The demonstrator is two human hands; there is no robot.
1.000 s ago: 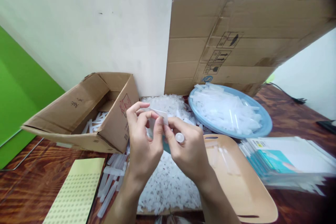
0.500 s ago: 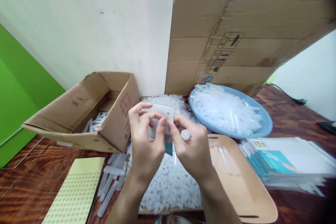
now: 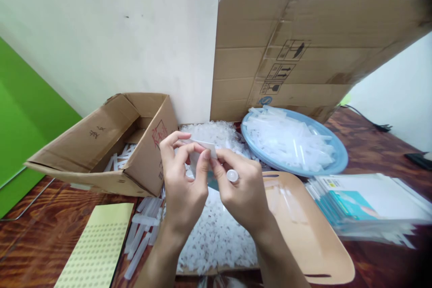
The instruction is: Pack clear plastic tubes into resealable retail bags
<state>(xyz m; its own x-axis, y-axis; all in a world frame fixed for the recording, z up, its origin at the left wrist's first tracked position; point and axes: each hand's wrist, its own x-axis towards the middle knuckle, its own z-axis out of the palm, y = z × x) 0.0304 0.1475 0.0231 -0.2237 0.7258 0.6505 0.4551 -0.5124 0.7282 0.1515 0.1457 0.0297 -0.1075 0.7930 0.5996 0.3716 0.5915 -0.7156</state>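
Observation:
Over the middle of the table, my left hand point(image 3: 185, 180) pinches a white card point(image 3: 202, 145) with a teal lower part between thumb and fingers. The card is tilted, so I see it nearly edge-on. My right hand point(image 3: 241, 184) closes its thumb and forefinger at the card's right corner. Its curled fingers also hold a translucent plastic tube point(image 3: 232, 175), with only the round whitish end showing. Beneath both hands lies a wide heap of small translucent plastic caps point(image 3: 216, 238).
Left stands an open cardboard box point(image 3: 141, 166) with white tubes inside. Near it lie yellow sticker sheets point(image 3: 94, 247) and loose clear tubes point(image 3: 138, 245). On the right are a blue basin point(image 3: 342, 162) of tubes, a tan tray point(image 3: 317, 247) and stacked printed packets point(image 3: 374, 198).
The card has tipped from facing me to nearly edge-on, hiding most of its teal part. Both hands appear slightly farther left, still gripping it.

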